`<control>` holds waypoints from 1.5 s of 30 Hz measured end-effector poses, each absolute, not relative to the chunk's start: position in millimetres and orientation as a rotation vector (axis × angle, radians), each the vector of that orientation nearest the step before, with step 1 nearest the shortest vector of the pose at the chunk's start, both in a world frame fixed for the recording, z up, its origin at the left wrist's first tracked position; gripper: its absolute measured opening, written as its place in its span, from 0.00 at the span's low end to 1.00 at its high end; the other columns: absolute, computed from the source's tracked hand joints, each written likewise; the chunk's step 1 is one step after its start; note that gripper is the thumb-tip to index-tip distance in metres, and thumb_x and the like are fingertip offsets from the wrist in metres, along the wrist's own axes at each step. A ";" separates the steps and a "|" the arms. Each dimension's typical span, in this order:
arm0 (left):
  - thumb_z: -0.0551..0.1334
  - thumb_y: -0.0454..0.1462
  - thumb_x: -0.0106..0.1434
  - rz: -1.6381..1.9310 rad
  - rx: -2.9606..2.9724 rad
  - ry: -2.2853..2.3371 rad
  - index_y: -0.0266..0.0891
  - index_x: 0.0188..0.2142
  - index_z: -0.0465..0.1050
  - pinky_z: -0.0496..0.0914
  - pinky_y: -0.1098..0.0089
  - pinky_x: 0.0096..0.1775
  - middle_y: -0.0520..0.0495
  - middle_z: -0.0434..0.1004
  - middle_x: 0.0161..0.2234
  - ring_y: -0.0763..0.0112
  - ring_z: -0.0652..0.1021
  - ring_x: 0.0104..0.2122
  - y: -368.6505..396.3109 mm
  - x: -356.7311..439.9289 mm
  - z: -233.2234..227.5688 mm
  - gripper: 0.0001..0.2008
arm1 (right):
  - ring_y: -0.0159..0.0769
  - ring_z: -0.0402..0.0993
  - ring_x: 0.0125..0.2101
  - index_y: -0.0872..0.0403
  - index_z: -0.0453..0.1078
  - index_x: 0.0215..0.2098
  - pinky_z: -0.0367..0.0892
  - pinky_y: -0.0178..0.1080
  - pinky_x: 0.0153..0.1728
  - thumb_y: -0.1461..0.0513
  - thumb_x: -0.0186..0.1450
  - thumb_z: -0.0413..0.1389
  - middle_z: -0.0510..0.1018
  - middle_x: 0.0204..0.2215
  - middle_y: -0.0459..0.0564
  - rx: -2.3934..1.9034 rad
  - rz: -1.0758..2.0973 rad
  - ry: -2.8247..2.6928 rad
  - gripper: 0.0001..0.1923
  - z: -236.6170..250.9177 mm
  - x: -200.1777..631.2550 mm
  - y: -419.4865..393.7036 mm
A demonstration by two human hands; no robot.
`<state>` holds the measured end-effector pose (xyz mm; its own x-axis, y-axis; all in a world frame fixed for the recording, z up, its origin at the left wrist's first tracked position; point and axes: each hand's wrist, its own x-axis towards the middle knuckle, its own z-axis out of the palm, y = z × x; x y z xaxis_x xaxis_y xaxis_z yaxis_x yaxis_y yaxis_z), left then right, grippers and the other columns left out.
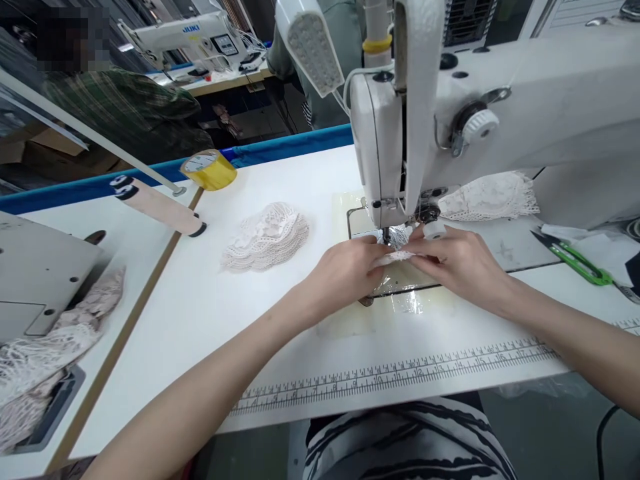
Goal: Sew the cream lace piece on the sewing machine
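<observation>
A small piece of white lace (pixel 400 256) lies under the needle area of a white sewing machine (pixel 383 147). My left hand (pixel 353 270) pinches its left end, just in front of the presser foot (pixel 387 235). On the other side, my right hand (pixel 457 263) has its thumb and fingers closed on the right end of the lace. The fingertips partly hide the piece. A fanned stack of lace pieces (pixel 270 237) rests on the table to the left, and more lace (pixel 493 195) lies behind the machine's needle head.
Green-handled scissors (pixel 575 257) lie at the right. A yellow tape roll (pixel 209 169) and a pale thread cone (pixel 157 207) are at the back left. Bunched lace (pixel 50 353) sits by another machine at far left. A printed ruler (pixel 400 377) runs along the front edge. A person (pixel 120 110) sits beyond.
</observation>
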<state>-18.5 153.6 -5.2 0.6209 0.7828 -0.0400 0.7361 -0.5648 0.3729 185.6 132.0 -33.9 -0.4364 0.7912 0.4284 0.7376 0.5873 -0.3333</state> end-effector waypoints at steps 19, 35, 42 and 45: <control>0.55 0.37 0.68 0.495 2.689 0.920 0.38 0.26 0.75 0.63 0.65 0.40 0.48 0.69 0.31 0.70 0.69 0.32 146.2 -35.1 -27.0 0.15 | 0.33 0.74 0.29 0.51 0.78 0.32 0.58 0.35 0.25 0.66 0.65 0.56 0.81 0.33 0.44 -1.048 0.093 -2.450 0.09 -30.3 183.1 127.6; 0.55 0.34 0.69 0.534 3.146 0.976 0.40 0.53 0.70 0.58 0.56 0.57 0.43 0.73 0.52 0.64 0.73 0.53 120.8 -40.7 -42.0 0.14 | 0.35 0.75 0.40 0.55 0.76 0.31 0.62 0.39 0.35 0.73 0.64 0.49 0.82 0.35 0.46 -0.891 -0.173 -2.545 0.15 -30.7 179.3 119.3; 0.56 0.34 0.68 0.563 3.114 0.984 0.40 0.54 0.70 0.56 0.49 0.60 0.42 0.74 0.52 0.62 0.74 0.52 127.2 -39.9 -42.9 0.15 | 0.36 0.77 0.37 0.55 0.76 0.32 0.64 0.39 0.34 0.74 0.64 0.49 0.82 0.34 0.48 -0.894 -0.207 -2.531 0.15 -32.9 179.1 123.6; 0.55 0.34 0.69 0.582 3.108 1.003 0.41 0.53 0.71 0.54 0.47 0.61 0.42 0.74 0.51 0.63 0.74 0.52 132.4 -39.4 -44.3 0.15 | 0.36 0.77 0.34 0.56 0.76 0.32 0.65 0.39 0.33 0.73 0.65 0.49 0.82 0.35 0.48 -0.899 -0.244 -2.517 0.15 -34.5 178.5 127.3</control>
<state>-39.4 132.4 -44.3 0.7574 0.5316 0.3792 0.5929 -0.8032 -0.0582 178.5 127.3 -34.5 -0.6839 0.5559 0.4724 0.6364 0.7712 0.0138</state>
